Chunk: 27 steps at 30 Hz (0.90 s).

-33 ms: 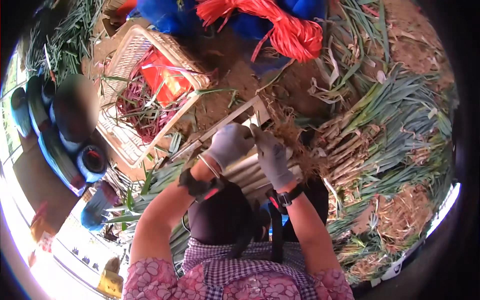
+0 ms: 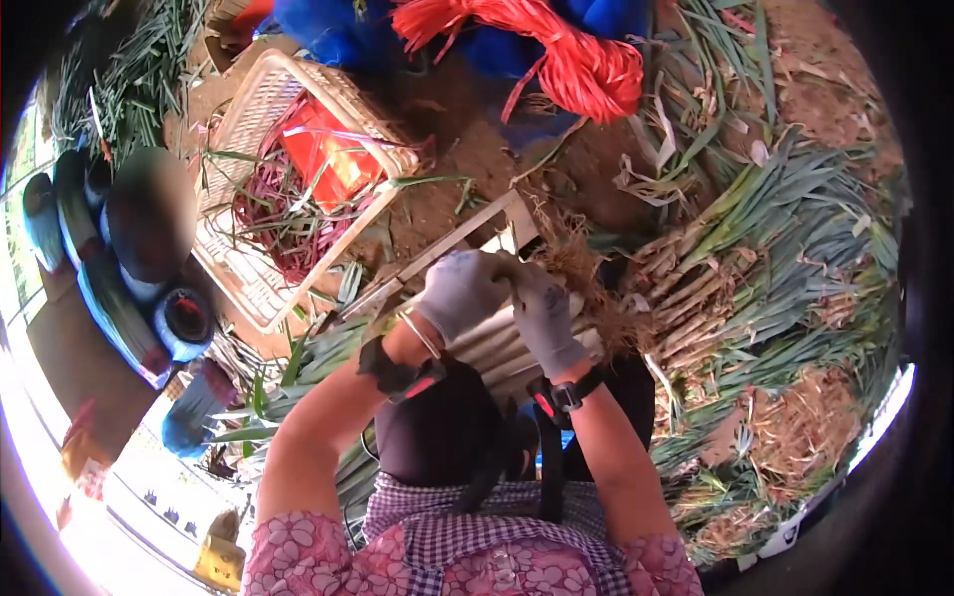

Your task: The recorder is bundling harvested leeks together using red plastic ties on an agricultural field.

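Observation:
My left hand [image 2: 463,292] and my right hand [image 2: 545,308], both in pale grey gloves, meet fingertip to fingertip above a bundle of leeks [image 2: 497,350]. The fingers of each are pinched closed; whatever they hold between them is too small to make out. White stalks of the bundle lie under my hands, across a wooden frame [image 2: 452,241]. Brown roots [image 2: 576,260] stick out just beyond my right hand, and green leaves [image 2: 323,360] spread to the left. My wrists and gloves hide part of the stalks.
A cream plastic basket [image 2: 341,241] at the upper left holds red plastic [image 2: 328,149] and dark red strands. Red raffia twine [image 2: 596,84] lies on top of blue bags [image 2: 338,30]. More leeks [image 2: 795,228] are heaped at the right. Blue-wrapped bundles [image 2: 111,308] lie far left.
My left hand has turned slightly, its fingers now curled lower and pressed closer to the right fingertips. My right fingers have bent in a little; everything else looks the same.

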{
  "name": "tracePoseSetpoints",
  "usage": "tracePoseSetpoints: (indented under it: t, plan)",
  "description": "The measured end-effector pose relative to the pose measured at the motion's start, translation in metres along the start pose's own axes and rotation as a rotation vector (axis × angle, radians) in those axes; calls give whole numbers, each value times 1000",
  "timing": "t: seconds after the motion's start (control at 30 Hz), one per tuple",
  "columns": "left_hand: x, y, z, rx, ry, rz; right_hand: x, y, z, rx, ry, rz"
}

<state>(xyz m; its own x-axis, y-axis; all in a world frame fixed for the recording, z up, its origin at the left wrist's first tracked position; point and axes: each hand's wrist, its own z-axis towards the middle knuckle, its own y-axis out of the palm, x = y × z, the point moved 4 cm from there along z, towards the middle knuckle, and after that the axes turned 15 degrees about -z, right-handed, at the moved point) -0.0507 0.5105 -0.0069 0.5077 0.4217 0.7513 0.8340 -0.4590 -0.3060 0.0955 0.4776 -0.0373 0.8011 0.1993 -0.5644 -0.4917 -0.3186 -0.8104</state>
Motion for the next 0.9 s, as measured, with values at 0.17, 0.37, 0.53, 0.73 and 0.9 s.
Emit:
tracePoseSetpoints:
  t: [0.17, 0.37, 0.53, 0.73, 0.9]
  plan:
    - [-6, -2, 0, -80, -26, -28, -3, 5, -4, -47, -2, 169]
    - [7, -23, 5, -95, 577, -98, -1, -3, -23, -151, 39, 240]
    - [-34, -18, 16, -123, 465, -33, 2, -18, -4, -94, 131, 412]
    - [-48, -19, 19, -297, 520, -302, 1, -15, -3, -172, 834, 856]
    - [-61, -10, 20, -444, 437, -472, 6, -10, 6, -271, 872, 1055]
